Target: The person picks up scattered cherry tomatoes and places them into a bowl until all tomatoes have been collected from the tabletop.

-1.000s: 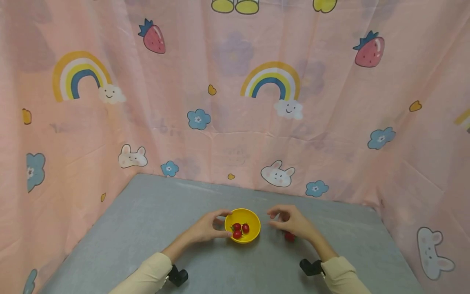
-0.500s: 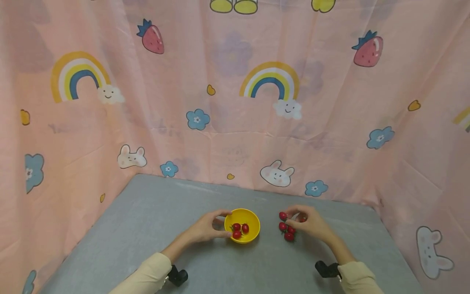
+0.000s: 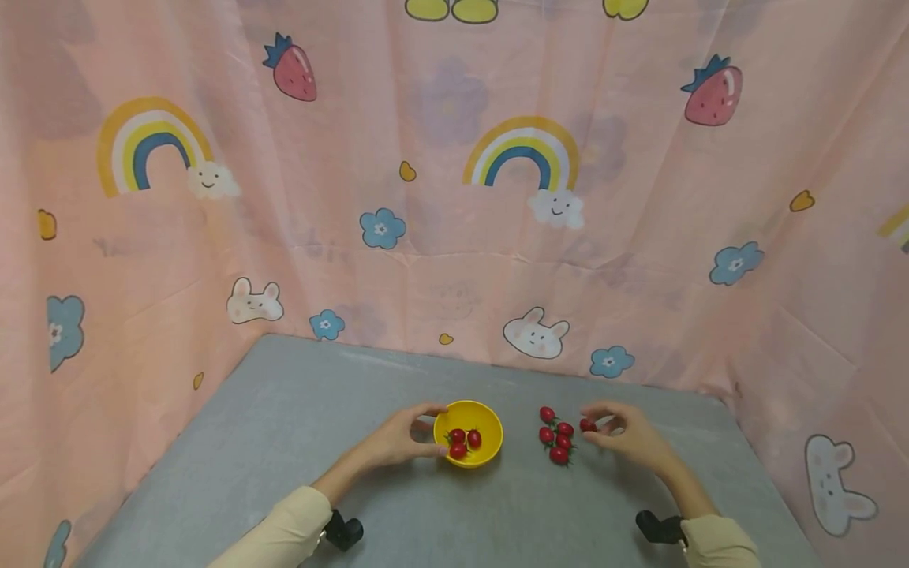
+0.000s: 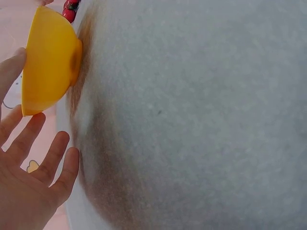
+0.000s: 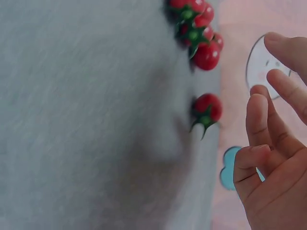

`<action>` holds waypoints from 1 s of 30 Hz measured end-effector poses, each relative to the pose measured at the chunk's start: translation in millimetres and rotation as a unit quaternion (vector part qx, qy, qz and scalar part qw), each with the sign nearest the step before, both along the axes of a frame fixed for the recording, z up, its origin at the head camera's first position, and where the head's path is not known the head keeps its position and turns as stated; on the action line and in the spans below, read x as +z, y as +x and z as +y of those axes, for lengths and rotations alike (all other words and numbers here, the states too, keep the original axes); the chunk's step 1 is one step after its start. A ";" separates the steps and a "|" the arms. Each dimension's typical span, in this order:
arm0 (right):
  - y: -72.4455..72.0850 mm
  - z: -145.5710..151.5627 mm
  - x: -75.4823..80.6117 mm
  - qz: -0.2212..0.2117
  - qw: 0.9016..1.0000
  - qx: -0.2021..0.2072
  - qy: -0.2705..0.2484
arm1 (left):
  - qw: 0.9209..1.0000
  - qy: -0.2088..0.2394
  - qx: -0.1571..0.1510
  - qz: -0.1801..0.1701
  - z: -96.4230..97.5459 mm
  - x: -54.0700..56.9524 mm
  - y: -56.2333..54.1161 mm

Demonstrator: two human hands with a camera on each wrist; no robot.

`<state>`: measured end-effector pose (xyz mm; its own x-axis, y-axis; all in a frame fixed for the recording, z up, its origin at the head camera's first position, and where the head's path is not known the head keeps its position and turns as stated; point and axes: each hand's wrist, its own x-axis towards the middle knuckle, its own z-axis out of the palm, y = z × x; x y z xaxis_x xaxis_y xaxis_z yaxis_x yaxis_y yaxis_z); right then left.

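My left hand (image 3: 403, 435) holds a small yellow bowl (image 3: 490, 422) by its left side, thumb and fingertips at the rim. In the left wrist view the bowl (image 4: 50, 60) stands upright on its foot. Inside it lie three cherry tomatoes (image 3: 458, 450) with green stems. My right hand (image 3: 632, 434) hovers at a lone cherry tomato (image 3: 588, 424), right of the others. In the right wrist view that tomato (image 5: 207, 108) rests on the table, apart from the fingers (image 5: 256, 115), and nothing is between thumb and fingers.
Several more cherry tomatoes (image 3: 563, 442) lie clustered on the grey table (image 3: 355, 379) between the bowl and my right hand. A pink patterned curtain (image 3: 426, 292) hangs behind the table and along both sides. A black wrist camera (image 3: 659, 527) sits on the right wrist.
My right hand has moved rightward from beside the bowl, past the tomato cluster to the lone tomato, uncovering the cluster. The left hand and bowl have stayed in place.
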<state>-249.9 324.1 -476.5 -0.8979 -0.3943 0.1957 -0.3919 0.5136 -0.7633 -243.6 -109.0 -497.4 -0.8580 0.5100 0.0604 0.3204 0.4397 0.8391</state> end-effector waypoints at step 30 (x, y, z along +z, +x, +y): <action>-17.8 10.8 -27.9 0.003 0.996 -0.081 0.046 | 1.000 -0.011 0.001 0.004 1.5 4.5 1.0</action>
